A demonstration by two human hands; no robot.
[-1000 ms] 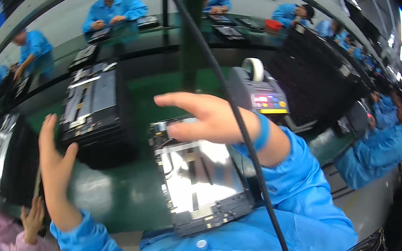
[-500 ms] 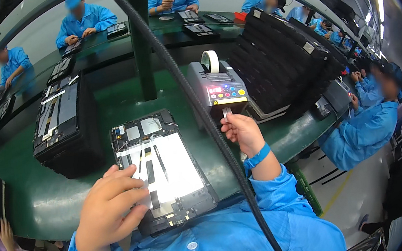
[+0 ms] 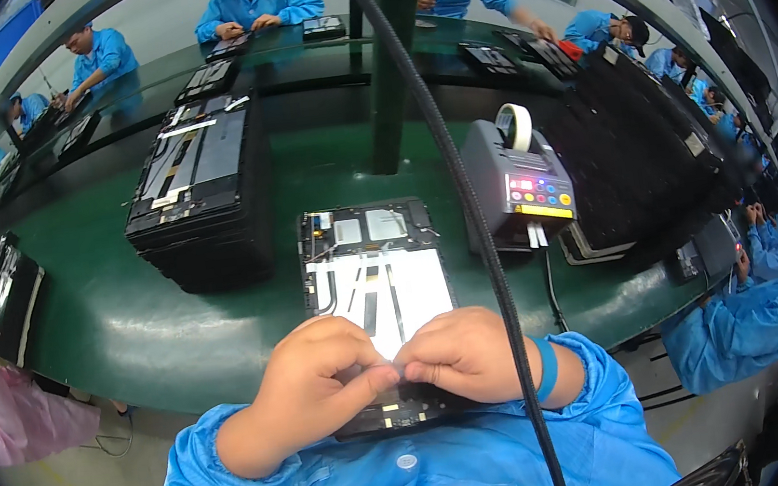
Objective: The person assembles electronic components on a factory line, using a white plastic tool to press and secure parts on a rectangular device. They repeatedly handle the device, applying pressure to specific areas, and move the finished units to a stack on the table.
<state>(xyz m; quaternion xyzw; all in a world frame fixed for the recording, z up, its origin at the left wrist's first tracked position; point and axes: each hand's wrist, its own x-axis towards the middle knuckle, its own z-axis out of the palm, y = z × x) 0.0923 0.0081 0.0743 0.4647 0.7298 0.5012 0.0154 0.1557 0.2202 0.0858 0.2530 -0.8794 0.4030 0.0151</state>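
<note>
An opened tablet (image 3: 373,274) lies back up on the green bench (image 3: 127,324) in front of me, with a white panel and small boards showing. My left hand (image 3: 313,379) and my right hand (image 3: 461,356) meet over its near end, fingertips pinched together on a small clear strip of tape (image 3: 403,369). The tablet's near edge is hidden under both hands. A blue band circles my right wrist.
A grey tape dispenser (image 3: 522,183) stands right of the tablet. A stack of black tablets (image 3: 204,198) sits at the left, dark trays (image 3: 631,155) at the right. A black cable (image 3: 461,195) hangs through the view. Several blue-coated people work around the bench.
My right hand has come back from the tape dispenser to the tablet's near end. My left hand has shifted right to meet it, and both now pinch the tape strip.
</note>
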